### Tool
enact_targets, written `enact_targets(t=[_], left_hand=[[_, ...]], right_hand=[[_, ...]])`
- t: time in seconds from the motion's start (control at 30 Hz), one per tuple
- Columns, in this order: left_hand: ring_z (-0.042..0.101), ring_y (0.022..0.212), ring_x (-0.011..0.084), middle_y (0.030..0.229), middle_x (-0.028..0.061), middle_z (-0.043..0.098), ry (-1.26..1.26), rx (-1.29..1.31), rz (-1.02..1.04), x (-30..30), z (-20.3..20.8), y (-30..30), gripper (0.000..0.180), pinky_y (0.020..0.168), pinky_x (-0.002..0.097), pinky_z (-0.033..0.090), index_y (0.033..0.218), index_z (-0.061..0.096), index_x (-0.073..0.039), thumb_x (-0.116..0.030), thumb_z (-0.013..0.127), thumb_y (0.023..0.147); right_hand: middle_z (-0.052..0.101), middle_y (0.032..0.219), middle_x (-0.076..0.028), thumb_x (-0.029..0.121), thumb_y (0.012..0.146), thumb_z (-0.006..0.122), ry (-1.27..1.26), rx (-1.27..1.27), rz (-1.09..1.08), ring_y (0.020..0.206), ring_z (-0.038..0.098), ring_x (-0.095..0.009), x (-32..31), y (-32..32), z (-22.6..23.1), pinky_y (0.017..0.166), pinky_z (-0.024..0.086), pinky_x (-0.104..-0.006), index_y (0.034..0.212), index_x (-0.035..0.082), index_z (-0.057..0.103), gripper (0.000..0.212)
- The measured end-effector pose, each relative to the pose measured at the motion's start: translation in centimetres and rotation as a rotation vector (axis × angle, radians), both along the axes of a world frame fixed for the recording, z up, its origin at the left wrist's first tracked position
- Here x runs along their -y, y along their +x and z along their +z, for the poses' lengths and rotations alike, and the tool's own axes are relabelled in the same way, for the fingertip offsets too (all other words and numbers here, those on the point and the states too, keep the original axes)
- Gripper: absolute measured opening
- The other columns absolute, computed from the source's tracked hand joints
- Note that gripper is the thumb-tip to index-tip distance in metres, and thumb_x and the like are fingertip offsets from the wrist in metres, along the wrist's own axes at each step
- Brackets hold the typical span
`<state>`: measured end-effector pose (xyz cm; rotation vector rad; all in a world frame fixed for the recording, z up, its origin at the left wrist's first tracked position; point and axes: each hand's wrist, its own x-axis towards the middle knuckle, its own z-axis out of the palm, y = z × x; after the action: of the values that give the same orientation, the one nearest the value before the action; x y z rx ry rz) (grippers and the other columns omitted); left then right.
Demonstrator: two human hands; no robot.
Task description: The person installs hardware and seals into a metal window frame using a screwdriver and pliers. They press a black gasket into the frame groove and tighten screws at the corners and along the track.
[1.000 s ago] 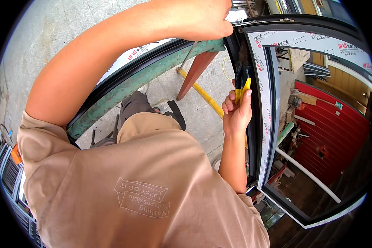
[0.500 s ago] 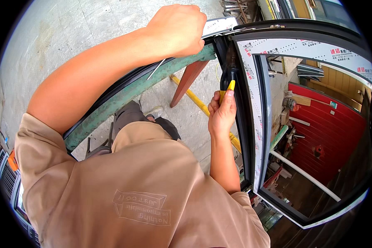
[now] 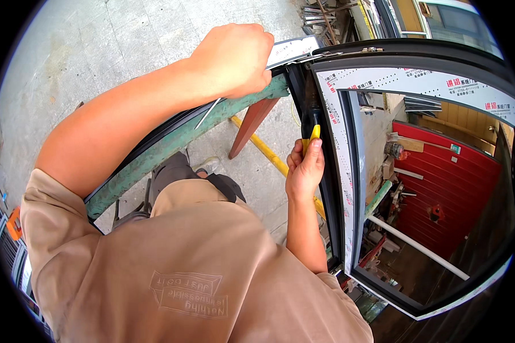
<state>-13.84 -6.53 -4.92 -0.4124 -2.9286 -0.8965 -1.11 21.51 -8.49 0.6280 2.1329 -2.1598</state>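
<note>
My right hand (image 3: 306, 171) is closed around a hand tool with a yellow-and-black handle (image 3: 315, 132). Its dark upper part runs into the black upright of a window frame (image 3: 327, 200), so its kind is unclear. My left hand (image 3: 232, 60) is curled into a fist at the frame's far corner, by a strip covered in white film (image 3: 292, 51). What the fist holds is hidden. A thin silvery rod (image 3: 208, 113) slants out below that wrist. To the right, a black sash (image 3: 343, 148) with white printed protective film stands swung out from the frame.
The frame lies along a worn green beam (image 3: 154, 157). Below are a reddish-brown leg (image 3: 252, 127) and a yellow bar (image 3: 269, 153). A red ribbed panel (image 3: 449, 188) and a white pole (image 3: 420, 247) show through the sash. Metal offcuts (image 3: 320, 20) are piled at the far side.
The whole view has shifted, so the frame and both hands sit slightly lower and further left. Both hands keep nearly the same pose, and the right still grips the yellow-and-black-handled tool.
</note>
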Motion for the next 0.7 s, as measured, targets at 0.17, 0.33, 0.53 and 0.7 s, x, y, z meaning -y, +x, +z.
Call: enact_targets(t=[0.17, 0.33, 0.53, 0.7], left_hand=[[0.074, 0.098, 0.0423, 0.105, 0.0200, 0.072, -0.013, 0.024, 0.024, 0.1, 0.5, -0.1, 0.036, 0.087, 0.0527, 0.061, 0.107, 0.073, 0.001, -0.026, 0.079, 0.085], [0.075, 0.096, 0.0417, 0.103, 0.0189, 0.072, 0.010, 0.029, 0.030, 0.2, 0.9, -0.4, 0.034, 0.085, 0.0523, 0.061, 0.106, 0.073, 0.000, -0.026, 0.080, 0.085], [0.075, 0.092, 0.0401, 0.102, 0.0177, 0.072, 0.068, 0.055, 0.043, 0.4, 0.4, -0.1, 0.032, 0.084, 0.0501, 0.062, 0.105, 0.074, 0.001, -0.023, 0.080, 0.085], [0.075, 0.093, 0.0391, 0.102, 0.0166, 0.071, 0.097, 0.090, 0.018, 0.2, 0.3, -0.3, 0.033, 0.083, 0.0494, 0.063, 0.106, 0.073, 0.001, -0.023, 0.080, 0.085]], right_hand=[[0.063, 0.089, -0.004, 0.051, 0.115, 0.056, 0.052, -0.007, -0.058, 0.060, 0.039, -0.005, -1.5, 1.8, 0.3, 0.053, 0.031, -0.0215, 0.107, 0.006, 0.060, 0.046], [0.060, 0.087, -0.002, 0.052, 0.115, 0.055, -0.001, 0.032, -0.011, 0.061, 0.037, -0.006, -0.5, -0.6, 0.0, 0.054, 0.032, -0.0233, 0.101, 0.008, 0.059, 0.047], [0.057, 0.087, -0.002, 0.055, 0.117, 0.050, 0.049, 0.041, 0.029, 0.059, 0.037, -0.006, 0.5, 0.3, 0.9, 0.053, 0.032, -0.0243, 0.101, 0.007, 0.056, 0.050], [0.057, 0.089, -0.003, 0.057, 0.116, 0.049, 0.028, 0.116, 0.040, 0.060, 0.038, -0.007, 1.2, 2.5, 1.2, 0.053, 0.032, -0.0241, 0.118, 0.004, 0.058, 0.053]])
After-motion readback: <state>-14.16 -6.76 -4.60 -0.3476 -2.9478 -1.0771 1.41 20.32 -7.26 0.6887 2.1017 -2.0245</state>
